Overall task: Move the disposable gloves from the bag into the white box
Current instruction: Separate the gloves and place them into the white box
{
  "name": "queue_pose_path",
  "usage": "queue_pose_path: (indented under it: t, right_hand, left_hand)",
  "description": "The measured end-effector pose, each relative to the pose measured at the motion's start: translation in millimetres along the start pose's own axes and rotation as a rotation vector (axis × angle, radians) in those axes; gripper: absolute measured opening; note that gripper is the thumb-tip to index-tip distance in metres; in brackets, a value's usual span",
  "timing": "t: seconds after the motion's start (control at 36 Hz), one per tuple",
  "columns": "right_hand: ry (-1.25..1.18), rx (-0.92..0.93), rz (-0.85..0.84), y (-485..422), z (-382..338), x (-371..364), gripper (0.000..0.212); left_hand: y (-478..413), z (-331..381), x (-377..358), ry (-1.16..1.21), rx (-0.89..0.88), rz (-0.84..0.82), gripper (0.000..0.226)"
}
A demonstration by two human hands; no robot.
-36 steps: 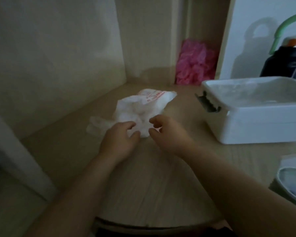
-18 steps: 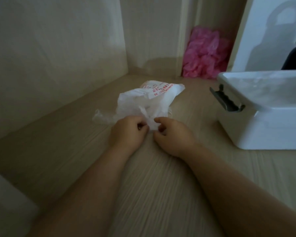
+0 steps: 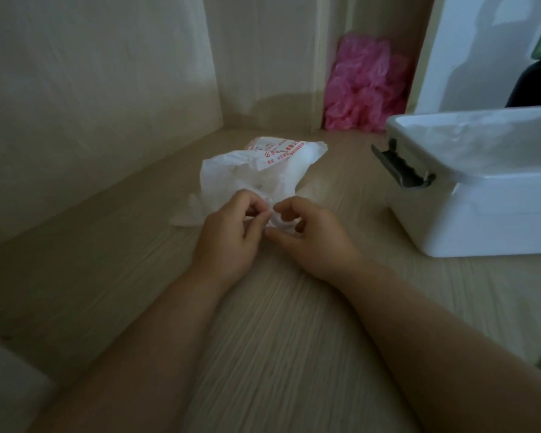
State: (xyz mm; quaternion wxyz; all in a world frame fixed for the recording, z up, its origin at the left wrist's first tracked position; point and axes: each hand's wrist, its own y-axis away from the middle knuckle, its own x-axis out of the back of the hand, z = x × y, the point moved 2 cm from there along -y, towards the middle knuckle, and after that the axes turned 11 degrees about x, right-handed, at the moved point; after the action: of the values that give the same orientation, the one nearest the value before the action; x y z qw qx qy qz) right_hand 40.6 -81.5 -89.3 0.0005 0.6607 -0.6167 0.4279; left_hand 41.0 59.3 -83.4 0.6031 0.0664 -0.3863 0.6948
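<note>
A pale wooden table [image 3: 294, 354] carries everything. The white box [image 3: 487, 220] stands open on its right side, a dark latch [image 3: 400, 167] facing the bag. A heap of pink plastic [image 3: 363, 89] sits in the far corner. The white bag [image 3: 263, 170] with red print lies crumpled mid-table, well apart from the box. The left hand [image 3: 228, 235] and right hand [image 3: 313, 239] meet at its near edge, fingers curled and pinching the thin plastic there. A clear glove [image 3: 186, 214] pokes out on the bag's left side, flat on the table
</note>
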Motion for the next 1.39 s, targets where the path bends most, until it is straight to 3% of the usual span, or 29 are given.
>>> queue_pose_path:
  t: [0.11,0.17,0.22,0.31,0.42,0.56,0.64,0.72,0.83,0.94,1.03,1.17,1.39]
  right_hand:
    - [0.022,-0.012,0.046,0.0,2.7,-1.3,0.012]
    - [0.045,-0.022,0.076,0.0,4.3,-0.7,0.012]
    - [0.051,-0.054,0.106,0.0,5.1,1.9,0.014]
    - [0.062,-0.104,0.128,0.9,5.7,6.3,0.015]
    - [0.147,-0.146,0.049,3.0,4.8,6.6,0.02]
    - [0.24,0.016,0.121,5.1,-7.7,11.4,0.043]
    - [0.223,0.148,0.064,5.8,-12.2,6.3,0.045]
    - [0.221,0.114,-0.038,5.9,-8.6,-1.7,0.041]
    - [0.112,0.061,0.06,3.1,-2.4,0.5,0.019]
    - [-0.116,-0.062,0.122,1.3,-2.2,6.9,0.026]
    - [-0.332,-0.183,0.157,0.3,-0.4,10.1,0.019]
    - [-0.467,-0.273,0.215,-1.1,4.9,12.7,0.015]
    - [-0.308,-0.124,0.016,0.4,-3.1,7.8,0.02]
  left_hand:
    - [2.8,3.6,5.3,-0.042,-0.026,0.092,0.003]
    - [2.4,4.5,8.5,-0.03,0.03,0.135,0.017]
    - [1.8,0.0,9.9,-0.078,0.108,0.117,0.033]
    - [2.2,-10.5,8.5,-0.336,0.162,0.016,0.048]
    - [2.9,-10.5,6.9,-0.422,0.167,0.016,0.042]
    - [3.8,-2.5,9.8,-0.296,0.085,0.156,0.004]
    - [3.2,-2.4,6.7,-0.212,0.054,0.12,0.007]
    - [2.6,-0.5,3.7,-0.166,-0.044,0.114,0.01]
    - [1.7,3.4,7.1,-0.128,-0.142,0.173,0.018]
    - [2.5,0.5,5.1,0.001,0.018,0.103,0.044]
    - [2.8,-0.7,2.2,0.114,0.178,0.036,0.057]
    - [1.8,0.1,-0.2,0.108,0.179,-0.012,0.035]
    - [3.8,3.7,-1.8,0.217,0.12,-0.014,0.019]
